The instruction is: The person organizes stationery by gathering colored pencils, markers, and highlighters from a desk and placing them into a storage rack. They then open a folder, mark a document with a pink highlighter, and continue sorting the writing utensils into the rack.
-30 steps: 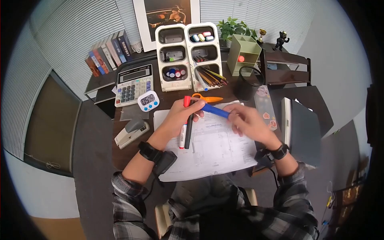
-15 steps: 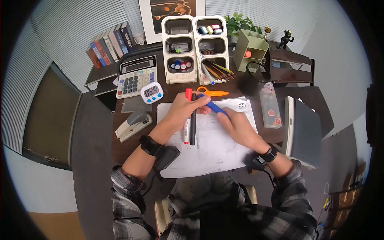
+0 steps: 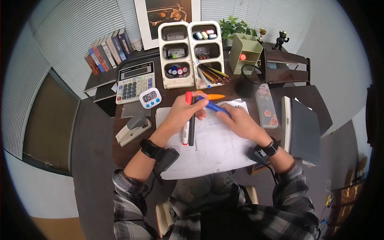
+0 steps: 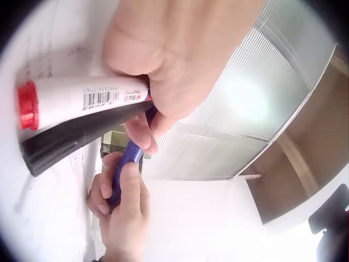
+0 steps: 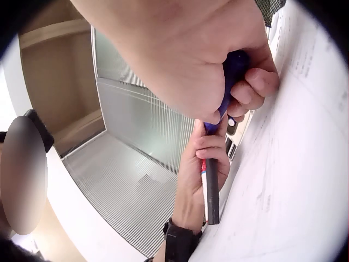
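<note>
My left hand (image 3: 178, 116) grips a white-barrelled marker with red ends (image 4: 62, 102) and a black marker (image 4: 76, 136) side by side, both hanging down over the papers (image 3: 212, 160). Between its thumb and fingers it also holds the upper left end of a blue marker (image 3: 215, 107). My right hand (image 3: 245, 125) grips the other end of this blue marker, thumb along the barrel; in the right wrist view its fingers curl round the blue end (image 5: 236, 68). The blue marker slants between both hands. Orange-handled scissors (image 3: 215, 96) lie just beyond the left fingertips, partly hidden by them.
A two-column organizer (image 3: 179, 85) with markers, pencils and erasers stands at the back. On the left are a calculator (image 3: 132, 89), a timer (image 3: 150, 98) and a stapler (image 3: 134, 130). A mesh cup (image 3: 248, 84), a sticker-covered case (image 3: 267, 107) and a dark binder (image 3: 302, 128) are on the right.
My right hand's fingers, blurred and spread around the blue marker's lower end a second ago, have settled round it with the thumb along it. The left hand keeps its hold on the markers.
</note>
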{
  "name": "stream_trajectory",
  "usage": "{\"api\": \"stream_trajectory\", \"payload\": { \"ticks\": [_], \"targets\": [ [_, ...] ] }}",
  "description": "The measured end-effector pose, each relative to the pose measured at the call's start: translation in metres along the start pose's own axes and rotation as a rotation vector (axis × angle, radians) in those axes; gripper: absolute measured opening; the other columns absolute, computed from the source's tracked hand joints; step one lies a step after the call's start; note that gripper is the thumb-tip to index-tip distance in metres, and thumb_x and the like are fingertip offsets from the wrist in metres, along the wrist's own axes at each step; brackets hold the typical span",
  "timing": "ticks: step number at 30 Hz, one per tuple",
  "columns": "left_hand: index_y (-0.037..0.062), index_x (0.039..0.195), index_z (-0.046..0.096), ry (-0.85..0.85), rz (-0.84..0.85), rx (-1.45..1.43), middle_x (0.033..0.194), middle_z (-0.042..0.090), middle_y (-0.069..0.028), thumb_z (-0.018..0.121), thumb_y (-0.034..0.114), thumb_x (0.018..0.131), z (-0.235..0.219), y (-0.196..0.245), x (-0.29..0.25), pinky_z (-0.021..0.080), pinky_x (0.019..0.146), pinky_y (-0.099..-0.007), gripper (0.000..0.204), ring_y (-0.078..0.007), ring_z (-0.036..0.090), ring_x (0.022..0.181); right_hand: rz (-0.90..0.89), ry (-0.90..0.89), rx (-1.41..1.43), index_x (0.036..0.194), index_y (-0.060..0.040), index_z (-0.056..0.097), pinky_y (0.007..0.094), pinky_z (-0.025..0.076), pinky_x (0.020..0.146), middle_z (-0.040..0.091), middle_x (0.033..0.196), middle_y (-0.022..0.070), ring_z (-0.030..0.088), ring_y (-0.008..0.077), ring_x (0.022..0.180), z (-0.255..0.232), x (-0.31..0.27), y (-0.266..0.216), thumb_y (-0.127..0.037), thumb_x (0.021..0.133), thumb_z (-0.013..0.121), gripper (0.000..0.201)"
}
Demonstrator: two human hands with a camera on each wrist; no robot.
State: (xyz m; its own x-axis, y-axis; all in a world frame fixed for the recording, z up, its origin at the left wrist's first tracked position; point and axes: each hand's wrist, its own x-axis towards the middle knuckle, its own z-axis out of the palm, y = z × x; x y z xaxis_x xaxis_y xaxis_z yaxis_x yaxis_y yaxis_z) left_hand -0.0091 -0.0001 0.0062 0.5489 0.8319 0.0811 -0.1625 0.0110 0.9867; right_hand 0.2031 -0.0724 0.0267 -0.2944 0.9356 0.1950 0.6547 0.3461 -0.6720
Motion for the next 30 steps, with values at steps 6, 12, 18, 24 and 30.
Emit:
{"api": "stream_trajectory", "payload": {
  "ticks": [6, 12, 18, 24, 30],
  "targets": [
    [-0.0043, 0.105, 0.061, 0.033, -0.127, 0.061, 0.071, 0.063, -0.0076, 0.061, 0.033, 0.099, 0.003, 0.000, 0.003, 0.041, 0.047, -0.0213, 0.038, -0.0094, 0.056, 0.052, -0.038, 0.088, -0.139, 0.103, 0.0021, 0.055, 0.0470, 0.050, 0.062, 0.064, 0.077, 0.0242, 0.063, 0.0430, 0.070, 0.003, -0.009, 0.003, -0.024, 0.099, 0.057, 0.026],
    [-0.0005, 0.094, 0.057, -0.088, -0.128, 0.087, 0.070, 0.058, -0.0038, 0.060, 0.027, 0.100, -0.006, -0.007, 0.004, 0.035, 0.045, -0.0214, 0.029, -0.0065, 0.049, 0.052, -0.105, 0.101, -0.288, 0.101, -0.0004, 0.053, 0.0476, 0.048, 0.060, 0.062, 0.074, 0.0232, 0.063, 0.0432, 0.069, 0.010, -0.012, 0.007, -0.022, 0.098, 0.057, 0.023],
    [0.0018, 0.095, 0.055, -0.080, -0.101, -0.014, 0.071, 0.057, -0.0029, 0.060, 0.025, 0.100, -0.001, -0.007, 0.002, 0.033, 0.044, -0.0211, 0.025, -0.0060, 0.047, 0.052, -0.088, 0.096, -0.257, 0.097, 0.0015, 0.051, 0.0492, 0.048, 0.056, 0.063, 0.071, 0.0236, 0.063, 0.0432, 0.065, 0.013, -0.010, 0.004, -0.022, 0.099, 0.058, 0.024],
    [0.0030, 0.096, 0.053, -0.028, -0.078, 0.007, 0.071, 0.057, -0.0033, 0.060, 0.027, 0.100, -0.004, -0.002, 0.002, 0.033, 0.043, -0.0213, 0.025, -0.0064, 0.047, 0.051, -0.110, 0.124, -0.202, 0.096, 0.0026, 0.051, 0.0493, 0.047, 0.056, 0.061, 0.068, 0.0248, 0.062, 0.0453, 0.064, 0.022, 0.000, 0.008, -0.021, 0.100, 0.057, 0.024],
    [0.0033, 0.094, 0.052, 0.023, -0.058, -0.006, 0.072, 0.057, -0.0038, 0.059, 0.030, 0.100, -0.004, -0.002, 0.004, 0.032, 0.043, -0.0212, 0.029, -0.0066, 0.046, 0.050, -0.051, 0.079, -0.031, 0.105, 0.0035, 0.053, 0.0487, 0.046, 0.061, 0.061, 0.071, 0.0253, 0.062, 0.0453, 0.069, 0.018, 0.010, 0.008, -0.024, 0.101, 0.054, 0.028]
  ]
}}
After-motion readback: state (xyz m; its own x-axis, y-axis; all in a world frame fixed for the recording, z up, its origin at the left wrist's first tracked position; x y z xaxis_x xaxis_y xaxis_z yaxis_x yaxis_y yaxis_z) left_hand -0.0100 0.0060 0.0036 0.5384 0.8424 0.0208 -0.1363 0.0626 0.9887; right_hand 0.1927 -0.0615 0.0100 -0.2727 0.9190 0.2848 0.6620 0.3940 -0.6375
